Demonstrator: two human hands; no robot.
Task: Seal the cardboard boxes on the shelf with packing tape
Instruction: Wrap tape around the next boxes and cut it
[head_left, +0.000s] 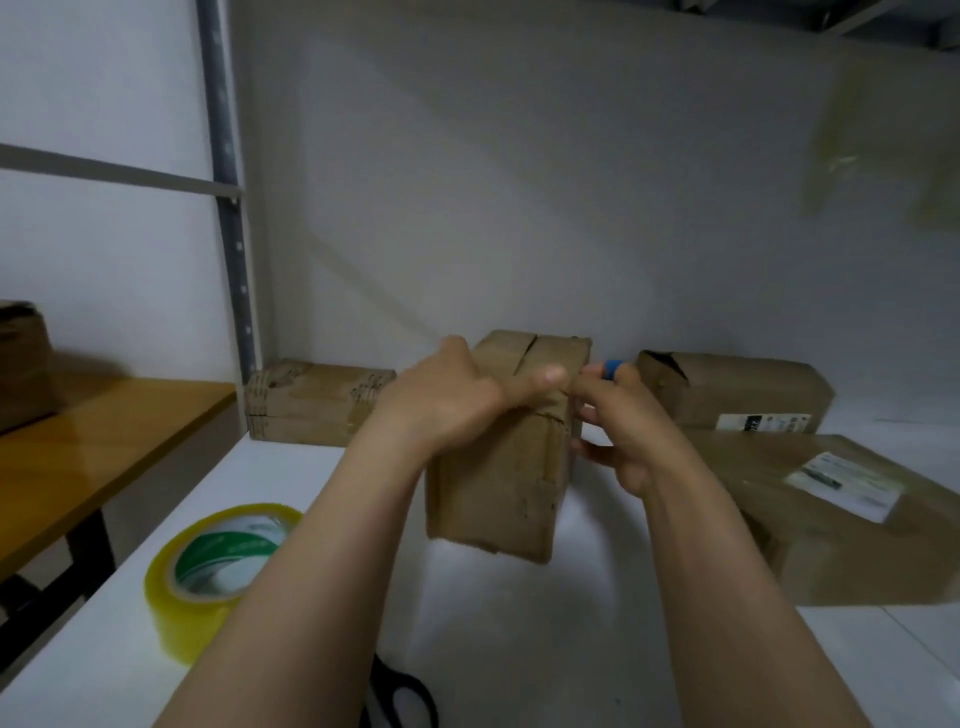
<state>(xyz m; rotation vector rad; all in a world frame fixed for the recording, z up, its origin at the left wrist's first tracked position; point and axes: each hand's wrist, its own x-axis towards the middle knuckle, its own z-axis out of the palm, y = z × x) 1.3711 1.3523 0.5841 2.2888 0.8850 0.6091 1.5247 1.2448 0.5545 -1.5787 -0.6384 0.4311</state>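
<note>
- The person is standing at the white shelf (519, 649) and working on the middle cardboard box (498, 483), which is sitting between the two hands, directly ahead of them.
- The box's long axis is running away from the person toward the back wall, and the seam between its top flaps is following that same line, so I judge a strip of tape would have to run front to back.
- The left hand (441, 400) is gripping the box's top left edge, fingers curled over the far side and thumb lying across the top toward the seam.
- The right hand (623, 421) is hovering at the box's upper right side with its fingers bent; something small and blue (613, 368) is showing at a fingertip, and I cannot tell whether the hand is pinching anything.
- The packing tape roll (218, 566) is lying flat at the near left, beside the left forearm, so the left hand is the closer one to it; black scissors (400, 701) are peeking out between the arms.
- The box is looking worn: brown, creased, scuffed at the corners, with its flaps gaping slightly at the far end.
</note>
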